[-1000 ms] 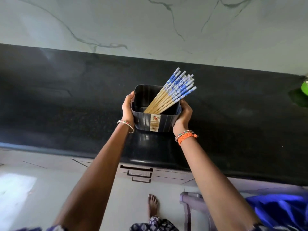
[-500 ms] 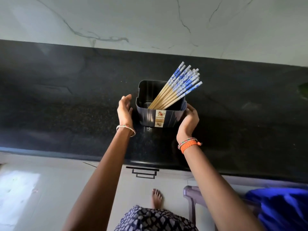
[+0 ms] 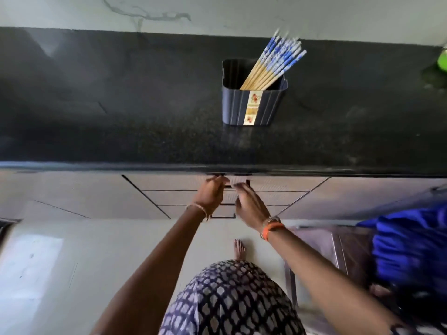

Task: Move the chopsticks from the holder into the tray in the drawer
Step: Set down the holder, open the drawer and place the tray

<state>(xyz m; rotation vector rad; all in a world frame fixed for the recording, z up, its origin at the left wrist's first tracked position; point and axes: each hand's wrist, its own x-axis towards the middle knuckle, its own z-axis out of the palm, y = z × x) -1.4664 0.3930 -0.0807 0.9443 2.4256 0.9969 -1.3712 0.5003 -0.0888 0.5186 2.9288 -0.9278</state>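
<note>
Head view, read left to right: my left hand (image 3: 212, 193) is up under the counter (image 3: 121, 131) edge at the top drawer (image 3: 169, 183), fingers curled at the dark handle (image 3: 238, 182), though blur keeps me from telling whether they have really hooked it. Just beside it my right hand (image 3: 250, 205) hangs in front of the drawer fronts with fingers loosely spread, grasping nothing. Up on the counter, well apart from both hands, stands the holder (image 3: 251, 105), upright, and the chopsticks (image 3: 273, 64) all lean in it toward its right rim, blue ends up. I judge the task barely begun: no chopstick has left the holder, the drawer looks closed, and the tray is hidden inside it, so I cannot say how it lies. What is left is nearly everything: pull the drawer out, reach back up for the sticks, and lay them in the tray
</note>
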